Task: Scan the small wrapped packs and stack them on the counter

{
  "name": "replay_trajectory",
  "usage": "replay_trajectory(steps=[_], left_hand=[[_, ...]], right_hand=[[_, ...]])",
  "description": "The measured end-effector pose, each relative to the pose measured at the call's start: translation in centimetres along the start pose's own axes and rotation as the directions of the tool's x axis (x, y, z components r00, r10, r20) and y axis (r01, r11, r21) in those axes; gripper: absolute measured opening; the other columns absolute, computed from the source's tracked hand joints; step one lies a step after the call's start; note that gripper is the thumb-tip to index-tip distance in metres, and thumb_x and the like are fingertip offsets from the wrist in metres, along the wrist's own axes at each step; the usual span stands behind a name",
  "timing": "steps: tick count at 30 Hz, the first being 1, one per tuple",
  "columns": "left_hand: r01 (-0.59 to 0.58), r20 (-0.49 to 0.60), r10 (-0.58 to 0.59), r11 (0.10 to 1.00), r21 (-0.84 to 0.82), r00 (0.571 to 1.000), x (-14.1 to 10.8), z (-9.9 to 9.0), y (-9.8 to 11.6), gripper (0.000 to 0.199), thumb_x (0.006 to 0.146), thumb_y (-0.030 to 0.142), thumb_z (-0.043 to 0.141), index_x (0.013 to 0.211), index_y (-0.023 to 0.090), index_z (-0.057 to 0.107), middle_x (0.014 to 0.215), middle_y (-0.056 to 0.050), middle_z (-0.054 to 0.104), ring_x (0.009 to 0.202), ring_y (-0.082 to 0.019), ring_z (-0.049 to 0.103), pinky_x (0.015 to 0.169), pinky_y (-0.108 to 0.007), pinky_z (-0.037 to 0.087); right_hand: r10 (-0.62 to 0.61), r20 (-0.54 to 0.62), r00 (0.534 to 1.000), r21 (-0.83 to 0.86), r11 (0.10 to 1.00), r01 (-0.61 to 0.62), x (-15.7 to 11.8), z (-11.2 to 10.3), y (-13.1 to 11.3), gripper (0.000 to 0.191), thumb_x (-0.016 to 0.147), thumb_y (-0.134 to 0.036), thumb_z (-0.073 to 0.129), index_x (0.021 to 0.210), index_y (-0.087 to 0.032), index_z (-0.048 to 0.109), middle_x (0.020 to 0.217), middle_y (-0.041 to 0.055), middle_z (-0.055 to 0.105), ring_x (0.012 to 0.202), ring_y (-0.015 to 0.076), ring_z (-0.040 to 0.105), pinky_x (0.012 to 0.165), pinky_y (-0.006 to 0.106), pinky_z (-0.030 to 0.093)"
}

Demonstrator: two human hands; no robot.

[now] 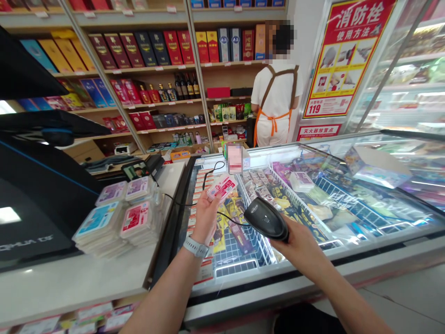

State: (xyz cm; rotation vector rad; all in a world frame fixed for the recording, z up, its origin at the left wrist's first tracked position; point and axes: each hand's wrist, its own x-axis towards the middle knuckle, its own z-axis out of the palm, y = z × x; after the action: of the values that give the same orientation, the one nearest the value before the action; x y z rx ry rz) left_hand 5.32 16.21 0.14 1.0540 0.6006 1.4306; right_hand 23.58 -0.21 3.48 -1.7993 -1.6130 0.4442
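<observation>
My left hand (206,209), with a pale watch on its wrist, is closed around the edge of a flat pink-and-white package (222,187) above the glass-topped freezer. My right hand (295,239) grips a black handheld barcode scanner (266,218), whose head points up and left towards the package. A dark cable (229,219) runs near the scanner. On the counter to the left, stacks of similar flat packs stand close together, with a red-labelled pack (135,219) and a blue-labelled pack (97,218) on top.
The chest freezer (278,273) holds wire baskets of frozen goods; a small white stack (301,181) and an open carton (375,167) rest on its glass. A dark checkout terminal (38,195) stands left. A person in an apron (274,97) faces shelves of boxed bottles (139,48).
</observation>
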Motion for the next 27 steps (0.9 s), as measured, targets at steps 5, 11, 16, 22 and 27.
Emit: replay_trajectory(steps=[5, 11, 16, 22, 27], left_hand=[[-0.009, 0.020, 0.009, 1.000, 0.012, 1.000, -0.09, -0.06, -0.04, 0.036, 0.075, 0.029, 0.073, 0.106, 0.018, 0.060, 0.110, -0.008, 0.069, 0.102, -0.018, 0.065, 0.097, -0.035, 0.046], [-0.008, 0.020, 0.008, 1.000, 0.000, 1.000, -0.05, -0.08, -0.14, 0.040, 0.072, 0.029, 0.075, 0.108, 0.020, 0.060, 0.110, -0.007, 0.070, 0.104, -0.019, 0.065, 0.097, -0.035, 0.046], [-0.012, 0.019, 0.012, 1.000, 0.013, 1.000, -0.02, -0.06, -0.21, 0.038, 0.073, 0.030, 0.074, 0.107, 0.019, 0.060, 0.108, -0.007, 0.070, 0.101, -0.018, 0.065, 0.096, -0.034, 0.046], [0.003, 0.005, -0.003, 1.000, 0.018, 1.000, -0.13, 0.26, 0.13, 0.036, 0.071, 0.028, 0.075, 0.102, 0.018, 0.059, 0.107, -0.007, 0.070, 0.100, -0.018, 0.065, 0.096, -0.035, 0.046], [-0.002, 0.010, 0.002, 1.000, 0.020, 1.000, -0.17, 0.16, 0.03, 0.036, 0.071, 0.029, 0.075, 0.102, 0.019, 0.059, 0.106, -0.007, 0.070, 0.100, -0.019, 0.065, 0.095, -0.036, 0.046]], right_hand=[[-0.021, 0.000, 1.000, 0.001, 1.000, 0.021, 0.01, -0.03, -0.07, 0.020, 0.073, -0.024, 0.055, 0.092, -0.022, 0.059, 0.078, 0.0012, 0.068, 0.071, 0.0203, 0.063, 0.064, 0.028, 0.042], [-0.040, -0.016, 0.999, 0.001, 0.999, 0.040, -0.03, 0.02, -0.03, 0.020, 0.073, -0.023, 0.054, 0.092, -0.022, 0.059, 0.077, 0.0011, 0.068, 0.070, 0.0197, 0.063, 0.063, 0.028, 0.042], [-0.026, -0.004, 1.000, 0.002, 1.000, 0.026, 0.02, 0.00, -0.16, 0.018, 0.072, -0.024, 0.054, 0.090, -0.022, 0.058, 0.077, 0.0008, 0.067, 0.072, 0.0206, 0.063, 0.064, 0.028, 0.042], [-0.012, 0.002, 1.000, -0.015, 1.000, 0.012, 0.06, 0.08, -0.01, 0.026, 0.070, -0.023, 0.054, 0.095, -0.021, 0.059, 0.079, 0.0018, 0.068, 0.072, 0.0211, 0.063, 0.065, 0.029, 0.042], [-0.011, 0.003, 1.000, -0.029, 1.000, 0.011, 0.08, 0.16, 0.21, 0.026, 0.070, -0.023, 0.055, 0.096, -0.021, 0.059, 0.079, 0.0017, 0.068, 0.071, 0.0209, 0.063, 0.064, 0.028, 0.042]])
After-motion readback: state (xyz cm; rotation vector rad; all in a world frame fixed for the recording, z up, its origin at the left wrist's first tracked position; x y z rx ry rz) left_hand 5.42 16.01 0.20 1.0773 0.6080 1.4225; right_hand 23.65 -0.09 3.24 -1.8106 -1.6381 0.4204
